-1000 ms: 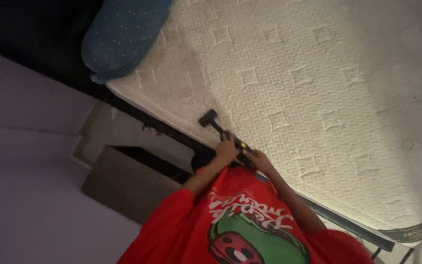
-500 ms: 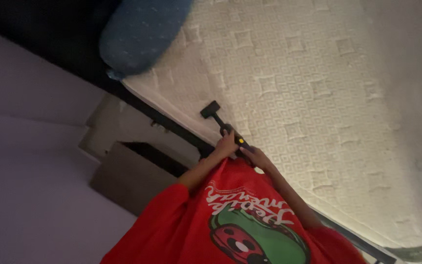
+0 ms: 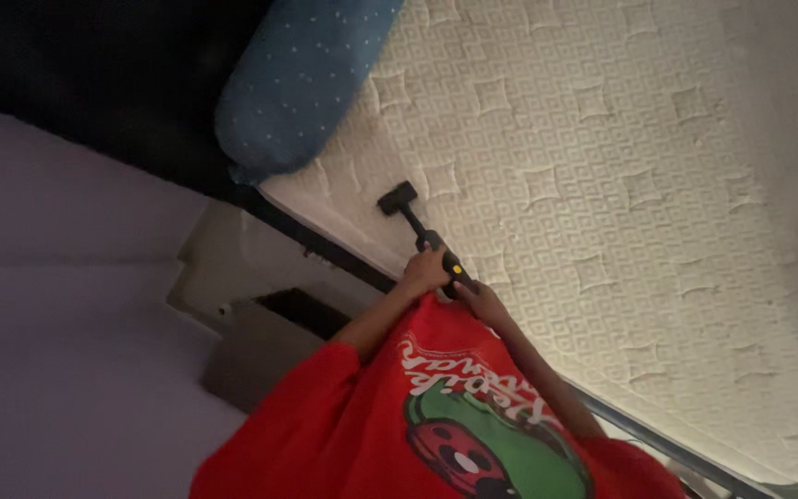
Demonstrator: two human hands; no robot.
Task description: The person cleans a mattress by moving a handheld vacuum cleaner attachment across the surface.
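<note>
Both hands closed on a black vacuum (image 3: pixel 436 248) – left hand (image 3: pixel 424 272), right hand (image 3: pixel 477 298).
Its nozzle (image 3: pixel 397 198) pressed on the white mattress (image 3: pixel 621 185) near the edge, just below a blue pillow (image 3: pixel 302 79) – red shirt (image 3: pixel 417 416) beneath.

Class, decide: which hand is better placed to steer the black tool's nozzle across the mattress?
Probably the left hand: it wraps the black tool farther forward, nearer the nozzle; the right hand sits at the rear end.

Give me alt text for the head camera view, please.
Both hands, left hand and right hand, grip a black handheld tool pressed on a white quilted mattress. A blue dotted pillow lies beyond; red sleeves show.
</note>
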